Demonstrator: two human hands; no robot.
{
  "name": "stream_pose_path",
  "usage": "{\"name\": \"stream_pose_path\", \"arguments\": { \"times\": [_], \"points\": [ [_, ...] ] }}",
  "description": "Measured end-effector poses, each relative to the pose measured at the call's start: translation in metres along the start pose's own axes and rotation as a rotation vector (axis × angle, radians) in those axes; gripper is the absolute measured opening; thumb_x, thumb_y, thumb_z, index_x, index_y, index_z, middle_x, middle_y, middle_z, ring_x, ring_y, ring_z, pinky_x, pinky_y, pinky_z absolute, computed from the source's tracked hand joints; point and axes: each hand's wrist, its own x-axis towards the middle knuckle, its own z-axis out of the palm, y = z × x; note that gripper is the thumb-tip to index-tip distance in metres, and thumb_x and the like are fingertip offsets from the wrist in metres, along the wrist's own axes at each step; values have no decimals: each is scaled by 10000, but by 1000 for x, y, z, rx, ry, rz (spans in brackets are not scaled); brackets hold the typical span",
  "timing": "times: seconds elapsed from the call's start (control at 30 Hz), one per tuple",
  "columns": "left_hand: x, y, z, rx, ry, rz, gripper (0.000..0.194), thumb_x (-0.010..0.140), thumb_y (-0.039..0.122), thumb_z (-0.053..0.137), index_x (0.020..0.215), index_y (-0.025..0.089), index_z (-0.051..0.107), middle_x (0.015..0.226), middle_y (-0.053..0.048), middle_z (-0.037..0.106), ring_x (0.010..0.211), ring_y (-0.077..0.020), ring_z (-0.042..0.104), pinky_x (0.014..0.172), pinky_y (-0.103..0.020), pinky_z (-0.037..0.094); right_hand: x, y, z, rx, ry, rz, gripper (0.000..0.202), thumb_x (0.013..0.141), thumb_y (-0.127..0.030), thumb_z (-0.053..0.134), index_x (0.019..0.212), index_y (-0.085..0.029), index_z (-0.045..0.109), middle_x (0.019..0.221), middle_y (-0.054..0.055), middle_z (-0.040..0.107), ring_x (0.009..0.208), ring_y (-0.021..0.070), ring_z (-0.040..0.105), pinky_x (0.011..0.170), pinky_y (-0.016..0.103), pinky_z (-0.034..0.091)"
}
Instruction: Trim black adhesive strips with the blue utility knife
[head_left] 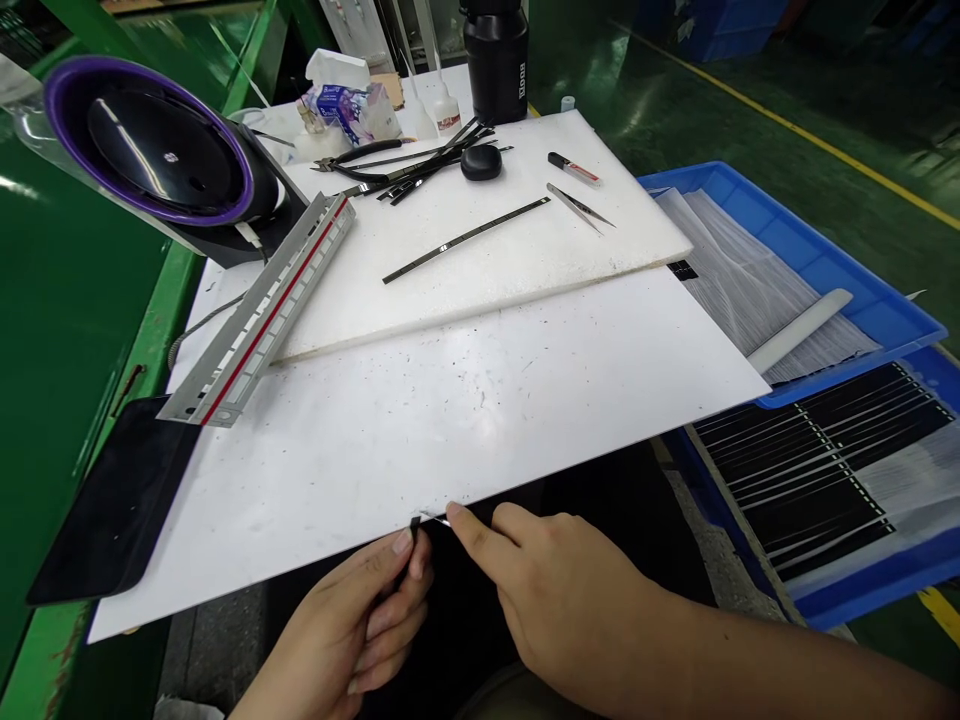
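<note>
At the table's front edge, my left hand (375,610) pinches a narrow black strip (415,524) between thumb and forefinger. Only the strip's short end shows above the fingertips. My right hand (555,575) is closed round a thin pointed metal tool (436,518), its forefinger stretched along it. The tool's tip comes close to the strip's end; whether they touch I cannot tell. Most of the tool is hidden by the hand, so its kind is unclear. A similar long dark strip (465,240) lies on the white foam board (622,235), beside tweezers (581,207).
A grey slotted rail with a red line (262,320) and a purple-rimmed fan (150,145) stand left, above a black phone (112,500). Cutting pliers (360,155), several strips (442,165), a small black case (481,162) and a black bottle (496,60) are behind. Blue trays (810,240) stand right.
</note>
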Motion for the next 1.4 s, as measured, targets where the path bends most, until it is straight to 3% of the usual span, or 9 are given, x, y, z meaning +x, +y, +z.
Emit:
{"name": "stream_pose_path", "arguments": {
  "times": [0.13,0.37,0.63,0.8,1.13,1.4],
  "points": [
    [-7,-5,0,46,25,45,342,803,532,712,784,194,665,530,66,392,428,-44,180,367,-152,169,-3,7,-10,140,19,7,642,928,-80,411,1547,-220,318,967,11,625,661,162,565,570,304,389],
    [-13,-10,9,33,146,104,378,824,537,683,988,197,701,657,18,493,549,-103,319,444,-188,286,-7,4,-12,128,33,74,593,954,-102,393,1534,-223,367,1022,32,634,704,170,593,588,306,392],
    [-3,-9,9,96,99,106,374,891,525,595,766,175,636,615,40,404,542,-98,264,465,-188,254,-1,3,-8,155,-7,35,586,944,-120,408,1523,-208,383,973,18,649,701,170,599,584,308,377],
    [-1,-8,5,174,98,103,413,854,563,624,704,183,562,610,54,346,538,-101,230,457,-198,218,1,6,-9,141,-8,25,570,957,-117,397,1518,-219,389,942,13,649,693,160,588,585,296,369],
    [-2,-2,7,236,135,69,518,708,679,716,704,199,523,613,62,338,546,-105,213,461,-216,196,2,8,-13,92,-4,-8,594,928,-111,430,1500,-265,400,927,-10,651,669,170,590,560,317,336],
    [-2,0,5,251,110,62,497,731,654,707,667,197,521,599,61,329,543,-107,196,459,-225,180,5,9,-21,31,-27,-36,606,872,-87,435,1457,-241,451,967,4,676,641,185,601,531,325,338]
  ]
}}
